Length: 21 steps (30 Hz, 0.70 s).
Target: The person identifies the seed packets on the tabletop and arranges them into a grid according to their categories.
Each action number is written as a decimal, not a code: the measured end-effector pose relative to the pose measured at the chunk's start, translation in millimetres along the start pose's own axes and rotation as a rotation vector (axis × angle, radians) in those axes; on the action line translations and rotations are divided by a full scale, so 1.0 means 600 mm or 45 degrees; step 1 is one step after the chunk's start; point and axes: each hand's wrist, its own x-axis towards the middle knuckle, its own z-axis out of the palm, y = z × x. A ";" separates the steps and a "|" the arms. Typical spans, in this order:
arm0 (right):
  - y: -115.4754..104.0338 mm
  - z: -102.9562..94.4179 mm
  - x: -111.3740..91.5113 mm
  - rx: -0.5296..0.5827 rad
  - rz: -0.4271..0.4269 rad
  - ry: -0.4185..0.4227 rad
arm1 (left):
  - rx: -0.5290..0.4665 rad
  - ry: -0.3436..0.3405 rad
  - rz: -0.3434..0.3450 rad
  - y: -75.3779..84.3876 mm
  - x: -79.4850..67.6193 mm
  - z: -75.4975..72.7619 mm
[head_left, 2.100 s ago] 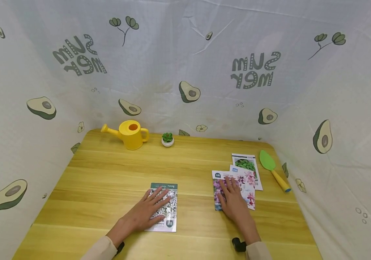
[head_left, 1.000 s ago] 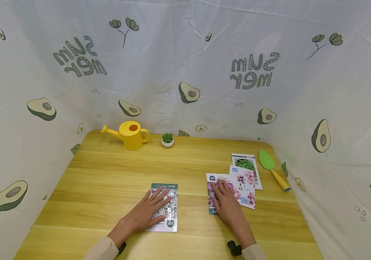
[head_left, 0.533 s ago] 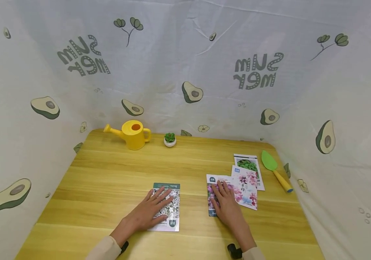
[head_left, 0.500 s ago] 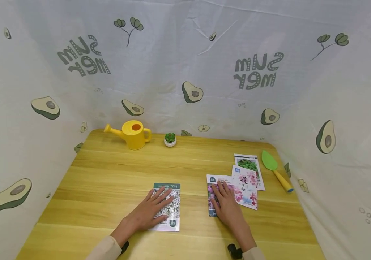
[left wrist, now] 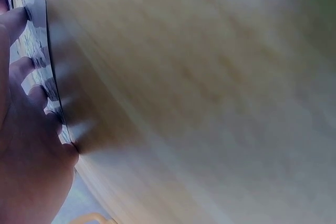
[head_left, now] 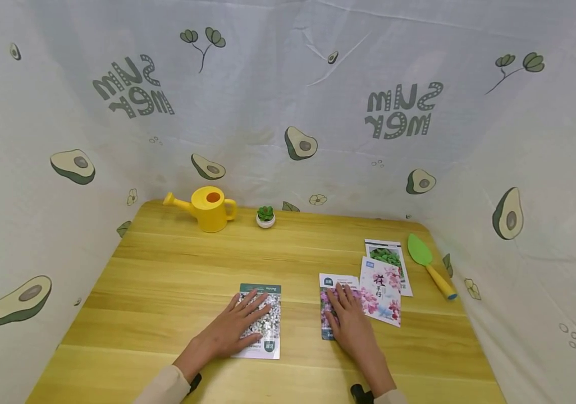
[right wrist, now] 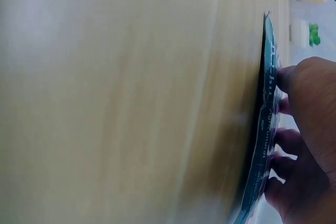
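My left hand [head_left: 228, 331] lies with fingers spread on a seed packet with white flowers [head_left: 270, 322], covering its left part. In the left wrist view the fingertips touch the packet's face. My right hand [head_left: 352, 325] rests, fingers extended, on a seed packet with purple-pink flowers [head_left: 325, 308]. The right wrist view shows that packet's dark teal edge [right wrist: 264, 124] low over the wood, with fingertips pressing its face. Just right of it lies a pink blossom seed packet [head_left: 381, 294], which partly covers a green-leaf seed packet [head_left: 386, 255].
A green trowel with a yellow handle [head_left: 437, 279] lies along the right edge of the wooden table [head_left: 167, 292]. At the back stand a yellow watering can [head_left: 210, 216] and a small potted succulent [head_left: 265, 217]. A printed white curtain [head_left: 247, 84] surrounds the table's back and sides.
The right hand has slid the purple-pink packet left and slightly toward the person, uncovering more of the pink blossom packet. The left hand stays on its packet. The head view has shifted slightly.
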 end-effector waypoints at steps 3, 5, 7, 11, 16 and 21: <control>-0.005 0.002 -0.003 0.004 0.001 0.017 | 0.000 0.001 0.007 0.004 0.000 -0.004; -0.008 0.004 -0.005 0.008 0.003 0.023 | 0.004 0.003 0.008 0.004 0.000 -0.004; -0.012 0.005 -0.006 0.012 0.001 0.028 | -0.001 0.004 0.002 0.004 0.000 -0.004; -0.019 0.006 -0.006 0.029 -0.010 0.050 | -0.014 0.008 -0.013 0.001 0.001 0.000; -0.025 0.008 -0.008 0.028 -0.006 0.078 | 0.007 0.011 0.000 0.007 0.002 -0.008; -0.033 0.008 -0.011 0.035 0.004 0.045 | 0.056 -0.035 -0.026 0.016 0.002 -0.018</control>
